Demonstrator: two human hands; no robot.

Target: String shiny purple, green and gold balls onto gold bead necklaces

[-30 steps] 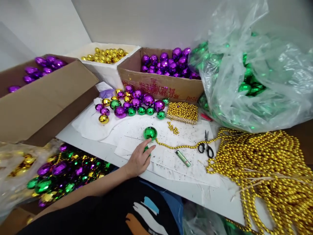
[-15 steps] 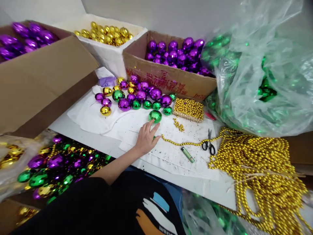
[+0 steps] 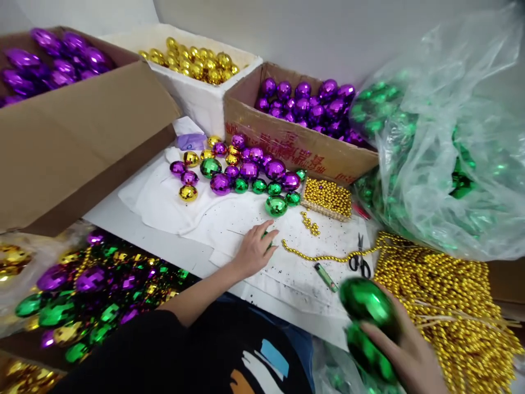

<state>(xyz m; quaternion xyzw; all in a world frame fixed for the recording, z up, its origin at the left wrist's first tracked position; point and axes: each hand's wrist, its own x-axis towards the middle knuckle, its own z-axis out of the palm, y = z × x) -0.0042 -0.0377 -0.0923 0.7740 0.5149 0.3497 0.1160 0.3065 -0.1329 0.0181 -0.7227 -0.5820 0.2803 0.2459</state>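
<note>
My left hand point(image 3: 255, 250) rests on the white cloth with its fingers curled over a small green bauble point(image 3: 268, 236), mostly hidden by them. Just beyond its fingertips sits a larger green faceted bauble point(image 3: 276, 206). At the lower right, my right hand point(image 3: 412, 350) grips two big shiny green baubles point(image 3: 366, 302), one above the other, over the table's front edge. Between the hands lie a gold bead string point(image 3: 314, 257), a green lighter point(image 3: 326, 277) and black-handled scissors point(image 3: 360, 262). Purple, gold and green baubles point(image 3: 249, 170) cluster behind my left hand.
A small box of gold beads point(image 3: 327, 198) stands before a cardboard box point(image 3: 295, 134) of purple baubles. A white foam box point(image 3: 192, 96) holds gold ones. Another carton point(image 3: 90, 126) stands left. A plastic bag point(image 3: 443, 137) and heaped gold bead strings point(image 3: 443, 295) fill the right.
My right hand has come into view at the lower right with two big green baubles. My left hand has drawn back from the larger green bauble, which now sits closer to the cluster.
</note>
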